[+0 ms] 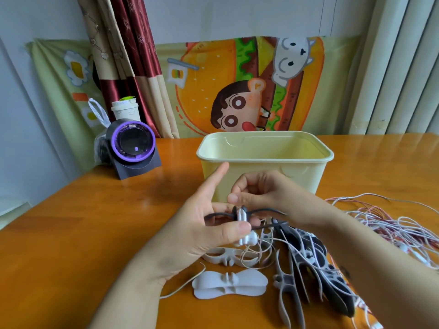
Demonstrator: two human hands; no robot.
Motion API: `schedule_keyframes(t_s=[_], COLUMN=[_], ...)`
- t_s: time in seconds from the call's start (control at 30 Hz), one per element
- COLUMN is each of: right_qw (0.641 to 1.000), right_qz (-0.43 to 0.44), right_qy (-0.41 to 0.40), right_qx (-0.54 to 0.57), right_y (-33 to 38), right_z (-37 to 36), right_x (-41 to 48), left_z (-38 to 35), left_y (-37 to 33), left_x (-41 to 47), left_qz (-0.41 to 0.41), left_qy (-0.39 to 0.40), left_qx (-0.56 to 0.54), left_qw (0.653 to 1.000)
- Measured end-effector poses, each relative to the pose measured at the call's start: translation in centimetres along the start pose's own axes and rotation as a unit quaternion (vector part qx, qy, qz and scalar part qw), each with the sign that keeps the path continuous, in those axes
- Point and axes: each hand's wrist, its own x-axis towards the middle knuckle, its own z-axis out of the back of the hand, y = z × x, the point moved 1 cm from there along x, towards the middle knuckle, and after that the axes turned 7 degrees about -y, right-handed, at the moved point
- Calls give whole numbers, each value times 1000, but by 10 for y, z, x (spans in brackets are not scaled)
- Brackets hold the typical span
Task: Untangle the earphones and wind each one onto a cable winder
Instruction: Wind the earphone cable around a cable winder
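Note:
My left hand point(204, 224) pinches a black cable winder point(215, 216) between thumb and fingers, its index finger sticking out straight. White earphone cable point(241, 216) is wrapped round the winder's middle, and white earbuds point(248, 239) hang just below my thumb. My right hand point(266, 193) is curled over the winder from the right and grips its other wing and the cable. A tangle of white and red earphone cables point(389, 224) lies on the table to the right.
A cream plastic bin point(263, 155) stands open right behind my hands. Spare white winders point(229, 283) and a heap of grey and black winders point(316, 262) lie on the orange table point(83, 233). A purple-ringed gadget point(133, 148) sits at the back left.

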Motion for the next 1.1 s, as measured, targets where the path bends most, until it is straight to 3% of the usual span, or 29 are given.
schedule_keyframes(t_s=[0.23, 0.33, 0.43, 0.5, 0.6, 0.7, 0.83, 1.1], right_qw=[982, 991, 994, 988, 964, 932, 911, 917], right_qz=[11, -21, -94, -108, -45, 138, 233, 232], right_qy=[-55, -32, 48, 41, -92, -226, -223, -223], right_qx=[-179, -125, -32, -104, -247, -247, -258, -236], right_y=[-7, -5, -3, -7, -11, -1, -1, -12], right_z=[-1, -5, -4, -1, -6, -15, -24, -21], right_x=[2, 0, -3, -2, 4, 3, 1, 6], left_z=[11, 11, 13, 16, 13, 2, -9, -17], left_y=[3, 6, 6, 6, 8, 13, 19, 27], left_x=[5, 7, 10, 12, 15, 18, 20, 22], left_qz=[1, 15, 8, -5, -6, 3, 12, 57], left_qy=[-121, -149, -205, -243, -272, -281, -279, -284], left_qx=[24, -14, -85, -150, -228, -270, -308, -362], left_qw=[992, 989, 975, 958, 935, 921, 910, 886])
